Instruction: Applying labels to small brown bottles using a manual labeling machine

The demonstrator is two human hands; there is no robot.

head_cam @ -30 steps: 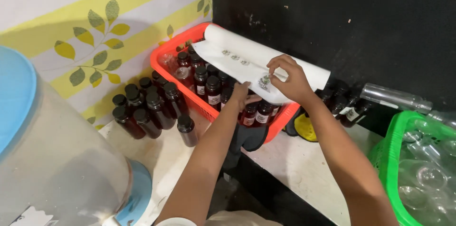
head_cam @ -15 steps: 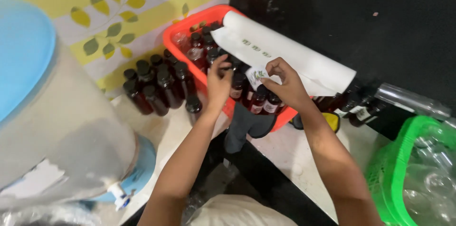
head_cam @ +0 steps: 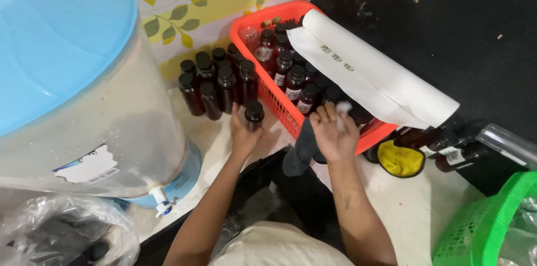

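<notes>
My left hand (head_cam: 244, 135) grips a small dark bottle with a black cap (head_cam: 254, 115), standing on the pale counter just left of the red basket (head_cam: 278, 105). My right hand (head_cam: 334, 132) hovers at the basket's near rim, pinching a small white label (head_cam: 342, 108) between its fingers. A dark cloth (head_cam: 302, 147) hangs over the basket edge under that hand. A white roll of label paper (head_cam: 376, 73) lies across the basket, which holds several dark capped bottles (head_cam: 292, 78).
A cluster of dark bottles (head_cam: 215, 83) stands by the leaf-patterned wall. A large water dispenser with a blue lid (head_cam: 67, 76) fills the left. A green basket (head_cam: 488, 224) sits at the lower right, a yellow cloth (head_cam: 400, 158) and lying bottles (head_cam: 456, 154) behind it.
My left hand has left the basket and come down to the left onto a lone bottle on the counter. My right hand drew back from the paper roll with a label. The camera has shifted.
</notes>
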